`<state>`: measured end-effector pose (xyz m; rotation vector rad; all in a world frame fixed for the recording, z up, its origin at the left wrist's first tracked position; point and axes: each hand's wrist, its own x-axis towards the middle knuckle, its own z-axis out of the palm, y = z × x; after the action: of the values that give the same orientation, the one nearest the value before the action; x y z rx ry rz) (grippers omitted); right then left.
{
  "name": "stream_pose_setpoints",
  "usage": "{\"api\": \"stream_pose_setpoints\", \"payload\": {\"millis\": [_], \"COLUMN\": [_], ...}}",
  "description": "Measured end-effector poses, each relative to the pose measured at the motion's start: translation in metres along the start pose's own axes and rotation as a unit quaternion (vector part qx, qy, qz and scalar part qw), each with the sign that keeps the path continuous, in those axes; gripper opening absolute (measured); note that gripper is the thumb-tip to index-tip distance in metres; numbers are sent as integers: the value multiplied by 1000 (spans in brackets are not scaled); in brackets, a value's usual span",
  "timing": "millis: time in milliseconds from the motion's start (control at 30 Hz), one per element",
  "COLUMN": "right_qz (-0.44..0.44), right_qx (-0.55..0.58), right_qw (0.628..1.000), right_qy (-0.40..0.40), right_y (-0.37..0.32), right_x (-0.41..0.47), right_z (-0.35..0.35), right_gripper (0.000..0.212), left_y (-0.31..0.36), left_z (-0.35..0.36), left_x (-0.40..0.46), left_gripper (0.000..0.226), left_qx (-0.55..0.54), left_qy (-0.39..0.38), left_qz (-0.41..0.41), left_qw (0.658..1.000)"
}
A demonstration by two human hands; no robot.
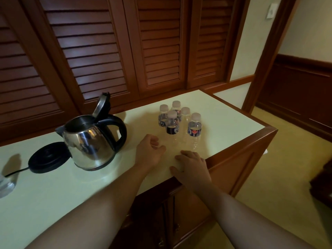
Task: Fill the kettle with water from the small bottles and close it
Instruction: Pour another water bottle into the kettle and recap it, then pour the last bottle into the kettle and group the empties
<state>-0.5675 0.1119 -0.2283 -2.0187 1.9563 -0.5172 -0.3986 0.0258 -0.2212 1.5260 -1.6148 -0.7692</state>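
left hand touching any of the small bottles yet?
Apart. The head view shows bare countertop between the left hand and the nearest bottle; the fingers are loosely curled and hold nothing.

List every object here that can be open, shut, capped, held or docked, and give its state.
kettle: off its base, lid up
kettle base: bare, corded
small bottles: five, upright, all capped
left hand: loosely curled, holding nothing
right hand: flat on the counter

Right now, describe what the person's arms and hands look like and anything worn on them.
Both forearms are bare, with no sleeves showing anywhere in the picture. The left hand and right hand wear no gloves; I can see no rings, watch or bracelet on either. No markings are visible on them.
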Motion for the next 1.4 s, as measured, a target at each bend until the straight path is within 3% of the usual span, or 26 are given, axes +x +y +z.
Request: {"api": "stream_pose_setpoints", "payload": {"millis": [300,433,533,700,833,967,1100,1267,1333,1400], "right_qz": [-108,-164,-194,-258,-278,-274,-273,-272,-269,-269], "right_qx": [-33,-32,-16,2,-19,-55,-48,-54,-52,-52], "right_qw": [993,984,976,960,949,948,949,949,950,949], "right_qy": [-36,-61,-100,-111,-150,-153,-150,-149,-151,-154], "right_y": [-80,-138,-178,-233,-263,-265,-260,-260,-260,-261], "right_x": [14,16,11,7,12,13,13,13,12,12], "right_z": [26,48,67,98,119,135,139,138,137,135], "right_gripper": [51,53,65,51,69,72,73,72,71,71], "left_y": [-59,-89,-111,-141,-155,-156,-149,-152,-157,-160], "left_z": [-102,-158,-197,-257,-290,-315,-337,-363,-367,-367], "left_x": [-62,-94,-117,-152,-167,-166,-143,-100,-88,-81], "left_gripper": [20,23,27,40,42,46,69,106,103,81], "left_qx": [95,117,139,185,157,85,8,3,-18,-29], "left_qy": [-12,18,61,104,157,230,309,300,300,292], "left_qz": [65,32,25,12,-44,-128,-178,-182,-192,-192], "left_qw": [993,992,988,977,974,961,934,936,934,937]}}
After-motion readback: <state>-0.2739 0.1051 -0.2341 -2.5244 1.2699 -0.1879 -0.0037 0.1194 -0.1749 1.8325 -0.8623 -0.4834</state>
